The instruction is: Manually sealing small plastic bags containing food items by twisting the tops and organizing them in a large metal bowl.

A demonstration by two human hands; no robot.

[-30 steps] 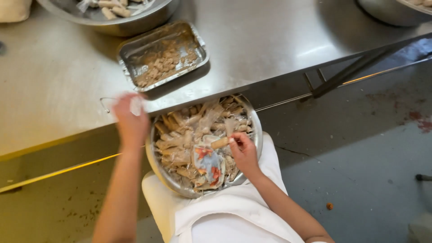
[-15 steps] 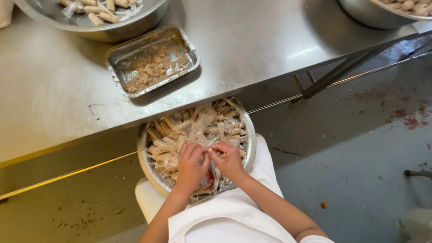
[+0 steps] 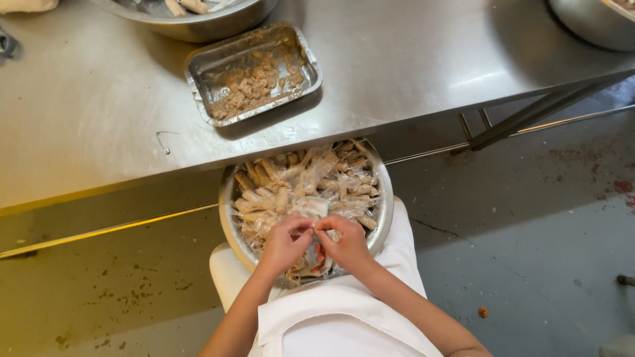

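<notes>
Left hand (image 3: 283, 243) and right hand (image 3: 345, 243) met fingertip to fingertip, both pinching one clear wrapper (image 3: 311, 207) over the bowl (image 3: 385, 213) of wrapped rolls on the lap. Behind it, a foil tray (image 3: 198, 66) sat on the counter (image 3: 397, 59).

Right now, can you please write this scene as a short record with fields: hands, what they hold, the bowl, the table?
left hand: left hand, pinching a small clear plastic wrapper
right hand: right hand, pinching the same wrapper
bowl: round steel bowl on the lap, full of wrapped beige rolls
table: steel table with a rectangular foil tray of brown filling
floor: grey stained floor
</notes>
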